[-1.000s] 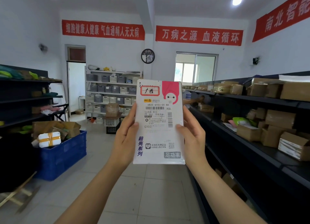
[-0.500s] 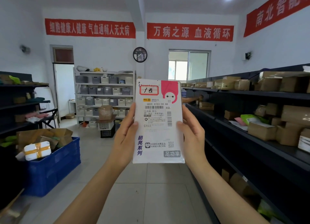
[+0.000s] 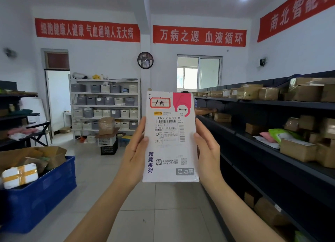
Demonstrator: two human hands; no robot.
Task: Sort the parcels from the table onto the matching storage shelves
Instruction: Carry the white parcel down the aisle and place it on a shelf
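A flat white parcel (image 3: pixel 170 147) with a pink corner, a shipping label and a red-framed handwritten sticker is held upright in front of me at chest height. My left hand (image 3: pixel 135 151) grips its left edge and my right hand (image 3: pixel 208 151) grips its right edge, label facing me. Black storage shelves (image 3: pixel 272 104) run along the right wall, carrying several brown cardboard boxes (image 3: pixel 297 149) and a green bag (image 3: pixel 279 133).
A blue crate (image 3: pixel 41 192) full of parcels stands at the lower left. Dark shelves (image 3: pixel 16 114) line the left wall. A white rack of bins (image 3: pixel 106 104) and stacked crates (image 3: pixel 107 143) stand at the far wall. Tiled floor runs down the aisle.
My view has turned left and forward along the aisle; the blue crate and right shelves shifted in frame. Both hands keep the parcel in the same grip.
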